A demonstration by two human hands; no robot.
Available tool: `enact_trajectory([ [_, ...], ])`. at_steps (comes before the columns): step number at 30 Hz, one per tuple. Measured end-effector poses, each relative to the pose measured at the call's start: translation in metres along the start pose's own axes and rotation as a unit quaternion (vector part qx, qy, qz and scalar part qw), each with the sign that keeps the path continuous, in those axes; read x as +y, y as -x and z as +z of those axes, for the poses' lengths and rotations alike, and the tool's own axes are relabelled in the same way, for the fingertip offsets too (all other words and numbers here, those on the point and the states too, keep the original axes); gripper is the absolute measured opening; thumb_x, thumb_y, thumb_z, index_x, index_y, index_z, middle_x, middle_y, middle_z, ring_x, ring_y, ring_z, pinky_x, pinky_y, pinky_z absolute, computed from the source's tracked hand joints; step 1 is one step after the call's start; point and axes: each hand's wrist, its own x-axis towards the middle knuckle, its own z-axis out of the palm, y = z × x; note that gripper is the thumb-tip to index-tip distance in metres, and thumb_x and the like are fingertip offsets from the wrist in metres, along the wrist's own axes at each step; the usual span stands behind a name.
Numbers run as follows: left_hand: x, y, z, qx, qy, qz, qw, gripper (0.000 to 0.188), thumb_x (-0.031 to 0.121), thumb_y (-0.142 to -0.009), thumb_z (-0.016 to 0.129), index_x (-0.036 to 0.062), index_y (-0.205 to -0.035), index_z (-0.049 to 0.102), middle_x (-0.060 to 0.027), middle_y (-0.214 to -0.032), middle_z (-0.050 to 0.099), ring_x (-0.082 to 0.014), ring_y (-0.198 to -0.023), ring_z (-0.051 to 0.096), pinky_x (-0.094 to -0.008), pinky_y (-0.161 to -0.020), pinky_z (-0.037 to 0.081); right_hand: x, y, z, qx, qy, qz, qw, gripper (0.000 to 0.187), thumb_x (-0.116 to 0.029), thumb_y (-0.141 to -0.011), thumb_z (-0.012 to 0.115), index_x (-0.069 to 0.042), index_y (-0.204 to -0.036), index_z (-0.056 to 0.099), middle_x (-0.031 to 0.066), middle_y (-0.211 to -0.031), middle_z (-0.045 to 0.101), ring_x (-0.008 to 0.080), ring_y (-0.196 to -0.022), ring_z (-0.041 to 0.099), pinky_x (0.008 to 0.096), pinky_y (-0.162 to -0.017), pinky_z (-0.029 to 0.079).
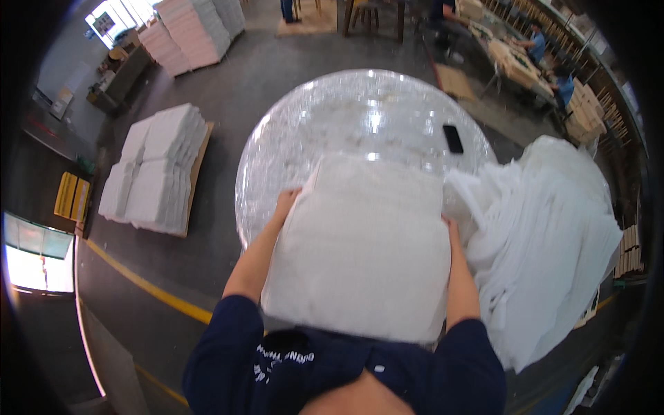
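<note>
A large white, boxy cushion [363,242] lies in front of me, its far part over a round table [304,104] wrapped in shiny clear film. Against the cushion's left side, near its far corner, is my left hand [289,199], with the fingers partly hidden at the edge. My right hand [449,225] grips the opposite side, most of its fingers out of sight. Right beside that hand, a big heap of thin white fabric covers [546,242] rises next to the table.
A black phone [453,139] rests on the table's far right. Stacked white cushions [152,166] stand on the floor at left, with more stacks [190,31] behind. People [536,45] work along a bench [519,66] at far right. A yellow line [149,282] crosses the floor.
</note>
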Motion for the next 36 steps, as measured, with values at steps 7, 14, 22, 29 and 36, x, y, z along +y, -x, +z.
enact_trajectory([
  [7, 0.003, 0.053, -0.052, 0.129, -0.175, 0.015, 0.976, 0.049, 0.037, -0.101, 0.051, -0.0068, -0.12, 0.059, -0.025, -0.095, 0.069, -0.037, -0.091, 0.068, -0.0437, -0.081, 0.051, -0.047, 0.086, 0.033, 0.065, 0.279, -0.068, 0.956, 0.046, -0.034, -0.101, 0.051, 0.008, -0.117, 0.062, 0.0174, -0.105, 0.068, 0.0259, -0.097, 0.064, 0.0353, -0.087, 0.05],
  [14, 0.004, 0.199, -0.004, 0.066, -0.296, 0.054, 0.952, 0.058, 0.041, -0.103, 0.042, -0.0123, -0.126, 0.045, -0.0369, -0.112, 0.06, -0.0494, -0.109, 0.058, -0.0499, -0.094, 0.046, -0.029, 0.242, 0.081, 0.233, 0.433, -0.045, 0.869, 0.065, -0.052, -0.101, 0.041, 0.006, -0.129, 0.051, 0.031, -0.115, 0.063, 0.0459, -0.113, 0.058, 0.0492, -0.097, 0.044],
  [22, -0.008, 0.263, -0.045, -0.006, -0.295, 0.003, 0.955, 0.062, 0.044, -0.104, 0.037, -0.0134, -0.126, 0.045, -0.038, -0.118, 0.058, -0.0529, -0.113, 0.055, -0.0519, -0.097, 0.044, -0.036, 0.308, 0.063, 0.164, 0.341, 0.014, 0.926, 0.064, -0.054, -0.102, 0.036, 0.003, -0.125, 0.053, 0.033, -0.116, 0.062, 0.0496, -0.113, 0.056, 0.052, -0.094, 0.044],
  [29, -0.025, 0.282, -0.044, 0.021, -0.15, -0.032, 0.988, 0.054, 0.044, -0.105, 0.038, -0.007, -0.109, 0.055, -0.0356, -0.094, 0.063, -0.0546, -0.095, 0.059, -0.054, -0.076, 0.047, 0.006, 0.321, 0.047, 0.183, 0.305, 0.004, 0.935, 0.067, -0.054, -0.102, 0.04, 0.007, -0.121, 0.061, 0.0298, -0.115, 0.065, 0.0408, -0.111, 0.061, 0.0457, -0.097, 0.045],
  [36, -0.088, 0.33, -0.069, 0.046, 0.146, -0.12, 0.981, 0.044, 0.042, -0.107, 0.038, 0.0056, -0.11, 0.062, -0.0021, -0.095, 0.065, -0.0132, -0.089, 0.06, -0.0318, -0.074, 0.049, 0.04, 0.363, 0.03, 0.134, -0.179, 0.139, 0.965, 0.074, -0.057, -0.104, 0.032, 0.005, -0.143, 0.042, 0.0159, -0.142, 0.052, 0.0266, -0.129, 0.051, 0.0387, -0.106, 0.042],
])
